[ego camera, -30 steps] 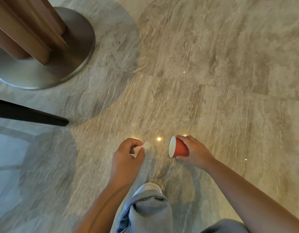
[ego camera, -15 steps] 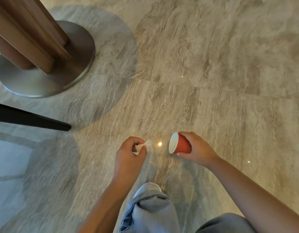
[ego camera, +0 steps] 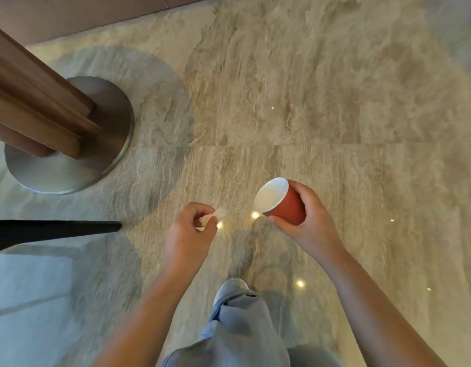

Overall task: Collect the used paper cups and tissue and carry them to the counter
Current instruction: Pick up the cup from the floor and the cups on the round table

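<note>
My right hand (ego camera: pixel 306 223) grips a red paper cup (ego camera: pixel 282 205) with a white inside, tilted so its open mouth faces up and to the left. My left hand (ego camera: pixel 189 234) pinches a small crumpled white tissue (ego camera: pixel 216 217) between thumb and fingers, a short way left of the cup. Both hands are held above the marble floor, in front of my legs. No counter is in view.
A wooden table pedestal (ego camera: pixel 41 112) on a round metal base (ego camera: pixel 70 165) stands at the left. A black furniture leg (ego camera: pixel 57 230) reaches in from the left edge. Polished beige marble floor (ego camera: pixel 335 102) spreads ahead and right. My jeans leg and shoe (ego camera: pixel 234 313) are below.
The view has moved forward over the floor and the pedestal base has slid lower in view. My right hand has raised the cup and turned its mouth more towards me. The tissue stays pinched.
</note>
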Tool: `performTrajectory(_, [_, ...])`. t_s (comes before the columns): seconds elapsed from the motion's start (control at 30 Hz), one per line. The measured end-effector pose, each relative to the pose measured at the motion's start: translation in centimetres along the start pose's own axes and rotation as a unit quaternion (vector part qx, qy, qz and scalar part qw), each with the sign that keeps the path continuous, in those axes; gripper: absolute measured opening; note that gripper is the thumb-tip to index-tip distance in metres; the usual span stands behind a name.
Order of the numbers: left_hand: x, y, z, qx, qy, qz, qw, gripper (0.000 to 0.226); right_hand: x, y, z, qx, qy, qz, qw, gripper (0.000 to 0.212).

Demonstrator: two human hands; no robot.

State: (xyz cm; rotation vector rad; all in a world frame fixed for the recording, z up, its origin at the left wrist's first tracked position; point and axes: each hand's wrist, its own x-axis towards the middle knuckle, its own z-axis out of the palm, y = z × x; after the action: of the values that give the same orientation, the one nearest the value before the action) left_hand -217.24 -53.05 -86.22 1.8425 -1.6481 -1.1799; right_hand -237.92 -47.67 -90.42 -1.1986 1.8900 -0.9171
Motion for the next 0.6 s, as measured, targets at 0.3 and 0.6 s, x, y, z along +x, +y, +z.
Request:
performTrajectory(0.3, [-6.5, 11.6, -7.5, 0.003, -0.004, -0.02, 1.0, 0.009, -7.1, -13.4, -7.9, 0.04, 0.046, 0.043, 0.997, 0.071])
performTrajectory(0.6, [-16.3, 23.4, -14.6, -0.032, 0.008, -0.01, 0.999, 0.02, -15.1, -25.7, -16.6, 0.051, 0.099, 0.052, 0.992, 0.073])
